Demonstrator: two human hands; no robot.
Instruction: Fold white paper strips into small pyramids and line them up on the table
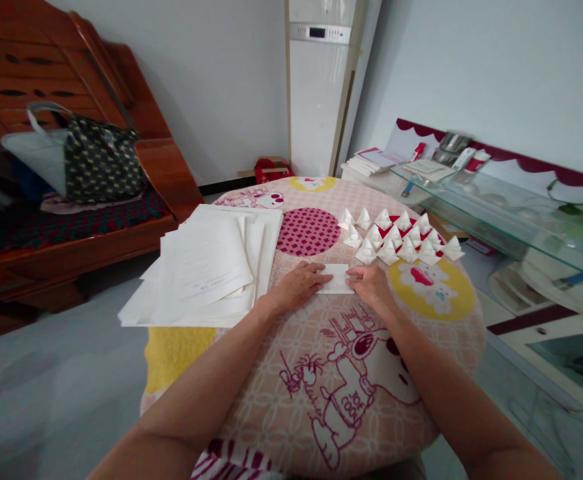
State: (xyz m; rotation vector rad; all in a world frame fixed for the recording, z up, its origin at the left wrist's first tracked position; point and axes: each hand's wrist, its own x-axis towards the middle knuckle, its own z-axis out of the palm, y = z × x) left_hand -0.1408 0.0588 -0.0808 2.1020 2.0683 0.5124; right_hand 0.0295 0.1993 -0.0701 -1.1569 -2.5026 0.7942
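Partly curled, the left hand (298,285) and right hand (372,287) press opposite ends of a folded white paper (336,277) against the tablecloth (266,400), apparently steadying it (any pinch indiscernible), between stacked sheets (201,260) and paper pyramids (388,252).

This looks like a home, most likely its living room. A carved, varnished wooden settee (164,173) stands at the left, with a woven, patterned seat cover (91,225) and a dark patterned bag (102,160) on it. A tall white unit with a small dark display, apparently a floor-standing air conditioner (314,100), stands by the plain pale walls (221,73). The table is dressed in a soft pink cloth (276,393) printed with cartoon dogs and bears, a household touch. Along the right runs a low glass-topped cabinet (516,217) holding everyday odds and ends, and the floor (56,393) is smooth and grey
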